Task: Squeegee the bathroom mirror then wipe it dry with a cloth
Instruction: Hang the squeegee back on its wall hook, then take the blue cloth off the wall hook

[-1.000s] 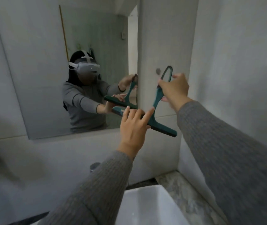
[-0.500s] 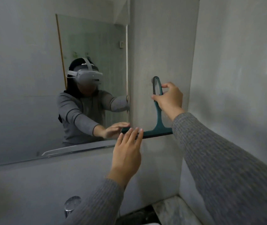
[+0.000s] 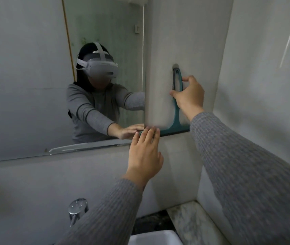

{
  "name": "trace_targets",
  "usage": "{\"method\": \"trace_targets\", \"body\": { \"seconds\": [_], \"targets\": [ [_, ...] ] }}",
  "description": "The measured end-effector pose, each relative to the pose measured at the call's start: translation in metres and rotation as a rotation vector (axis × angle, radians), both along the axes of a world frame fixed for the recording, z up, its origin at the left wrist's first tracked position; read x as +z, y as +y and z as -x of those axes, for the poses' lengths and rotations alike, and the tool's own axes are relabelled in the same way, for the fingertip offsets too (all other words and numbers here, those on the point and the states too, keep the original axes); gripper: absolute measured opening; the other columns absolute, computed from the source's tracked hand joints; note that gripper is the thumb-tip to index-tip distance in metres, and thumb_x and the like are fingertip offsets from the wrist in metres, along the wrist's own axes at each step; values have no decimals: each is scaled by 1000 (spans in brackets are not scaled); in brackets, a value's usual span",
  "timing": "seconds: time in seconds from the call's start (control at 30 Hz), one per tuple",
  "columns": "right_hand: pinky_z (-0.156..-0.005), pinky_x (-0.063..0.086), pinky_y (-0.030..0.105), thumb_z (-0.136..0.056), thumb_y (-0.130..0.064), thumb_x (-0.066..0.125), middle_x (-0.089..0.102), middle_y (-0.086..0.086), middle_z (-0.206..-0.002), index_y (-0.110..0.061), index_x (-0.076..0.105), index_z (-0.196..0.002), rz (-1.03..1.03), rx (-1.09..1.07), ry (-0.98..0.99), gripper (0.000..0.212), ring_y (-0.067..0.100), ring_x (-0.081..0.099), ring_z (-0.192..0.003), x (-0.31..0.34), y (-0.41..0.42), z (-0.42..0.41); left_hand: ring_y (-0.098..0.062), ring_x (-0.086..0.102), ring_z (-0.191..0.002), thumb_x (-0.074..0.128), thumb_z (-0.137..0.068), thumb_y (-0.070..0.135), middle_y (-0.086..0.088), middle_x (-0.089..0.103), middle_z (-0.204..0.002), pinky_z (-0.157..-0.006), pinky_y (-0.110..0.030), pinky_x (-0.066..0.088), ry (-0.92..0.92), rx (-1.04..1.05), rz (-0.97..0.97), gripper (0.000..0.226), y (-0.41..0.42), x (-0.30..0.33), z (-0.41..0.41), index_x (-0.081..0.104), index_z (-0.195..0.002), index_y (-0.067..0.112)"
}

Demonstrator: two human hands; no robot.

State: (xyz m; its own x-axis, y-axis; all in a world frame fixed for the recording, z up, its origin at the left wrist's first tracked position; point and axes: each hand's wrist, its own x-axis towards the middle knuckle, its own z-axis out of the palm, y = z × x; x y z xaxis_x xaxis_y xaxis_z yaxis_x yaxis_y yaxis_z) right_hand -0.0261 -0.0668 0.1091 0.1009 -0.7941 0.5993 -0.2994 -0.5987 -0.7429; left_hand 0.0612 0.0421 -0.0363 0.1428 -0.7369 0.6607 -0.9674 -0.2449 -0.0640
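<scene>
- The squeegee [image 3: 176, 110] now hangs upright on the wall beside the mirror [image 3: 34, 76], its handle loop over a hook [image 3: 175, 65]. A second ago it was tilted and held clear of the wall; half a second ago the loop was just reaching the hook.
- The right hand [image 3: 191, 96] still pinches the handle, thumb and fingers closed lightly around it.
- The left hand [image 3: 145, 156] is open and flat, holding nothing; its fingertips [image 3: 150, 132] rest on the left end of the blade, which lies level at the mirror's lower right corner.
- This reads as the squeegee being put away, so the first half of the task looks finished.
- The wiping is probably next, yet no cloth is in view.
- Whether the glass is still wet cannot be told.
- A tap [image 3: 78, 208] and a basin [image 3: 155, 237] sit below.
</scene>
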Motion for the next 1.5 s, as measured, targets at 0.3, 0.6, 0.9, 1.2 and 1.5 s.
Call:
{"method": "trace_targets", "body": {
  "seconds": [0.3,0.6,0.9,1.2,1.5],
  "targets": [
    [-97,40,42,-80,-35,74,43,13,-134,-23,46,-135,62,-25,280,63,35,41,-124,-1,75,-22,-21,24,-142,58,-81,30,-2,34,-152,-113,-45,23,61,62,144,62,70,46,-38,42,-140,19],
    [-96,48,38,-81,-39,71,64,2,-119,-27,69,-107,197,399,372,29,23,57,-112,16,214,-123,-19,32,-136,58,-81,30,2,43,-143,-109,-41,27,92,302,222,49,215,113,-130,49,-128,24],
    [-98,45,31,-94,-33,58,58,3,-132,-21,58,-130,227,788,341,38,19,54,-119,23,338,-223,-23,31,-135,55,-87,32,-3,40,-146,-106,-45,33,161,538,341,56,348,136,-212,38,-140,22],
    [-107,31,25,-100,-35,44,46,-3,-146,-26,42,-143,150,1044,365,45,16,42,-133,2,403,-313,-33,32,-133,54,-89,48,-7,30,-151,-102,-50,38,505,631,403,74,413,97,-296,11,-148,40],
    [-97,29,20,-100,-28,43,40,7,-133,-21,35,-147,171,998,326,48,19,43,-125,-22,408,-357,-11,55,-97,59,-91,26,7,55,-114,-77,-30,48,564,388,594,72,410,63,-314,17,-147,46]
  ]
}}
